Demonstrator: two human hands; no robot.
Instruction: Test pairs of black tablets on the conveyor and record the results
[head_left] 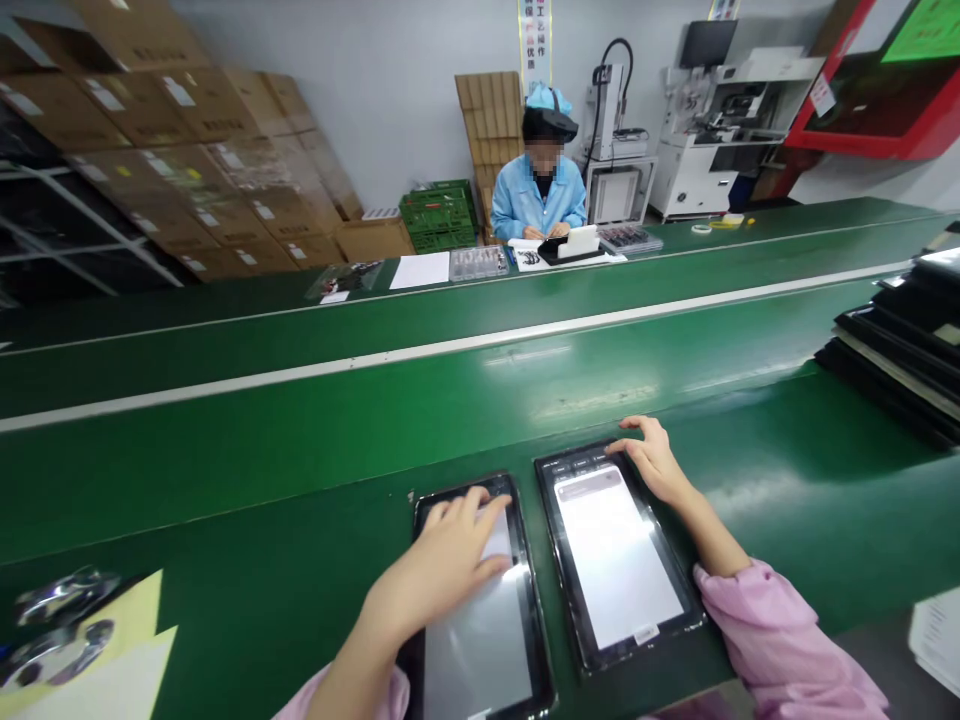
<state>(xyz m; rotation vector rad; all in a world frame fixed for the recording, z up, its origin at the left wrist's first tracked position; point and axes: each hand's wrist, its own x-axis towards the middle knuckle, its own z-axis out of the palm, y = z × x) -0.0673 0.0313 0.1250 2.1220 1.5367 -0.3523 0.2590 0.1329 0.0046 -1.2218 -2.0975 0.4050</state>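
Two black-framed tablets lie side by side on the green work surface in front of me. Over the upper part of the left tablet [480, 650] is my left hand [446, 555], fingers apart and holding nothing; its screen is grey. The right tablet [619, 560] has a bright white screen with a dark strip of small icons along its top. At that top right corner is my right hand [651, 458], its fingers spread and a fingertip at the icon strip. Whether the left fingertips press the glass I cannot tell.
A stack of black flat panels [900, 345] stands at the right. Yellow and white papers [112, 650] with shiny film lie at the lower left. Beyond the green conveyor belt [420, 395], a person in blue [540, 195] sits working. Cardboard boxes [217, 180] are piled behind, left.
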